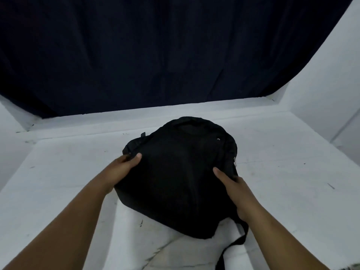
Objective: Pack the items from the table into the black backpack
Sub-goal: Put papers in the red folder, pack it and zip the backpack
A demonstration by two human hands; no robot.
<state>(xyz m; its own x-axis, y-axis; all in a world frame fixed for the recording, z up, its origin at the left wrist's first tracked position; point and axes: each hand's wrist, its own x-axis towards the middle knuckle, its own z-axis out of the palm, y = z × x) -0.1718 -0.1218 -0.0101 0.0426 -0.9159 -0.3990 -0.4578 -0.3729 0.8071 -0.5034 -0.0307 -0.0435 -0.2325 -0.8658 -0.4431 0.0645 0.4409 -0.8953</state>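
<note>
a: what do the fingers have?
b: left hand (124, 166) and right hand (232, 185) grip the sides of the soft black fabric backpack (181, 172), thumbs on top.
a: and beyond them?
b: a scuffed white table (282, 188), a dark navy curtain (155, 55) behind, a white wall (331, 84) to the right.
</note>
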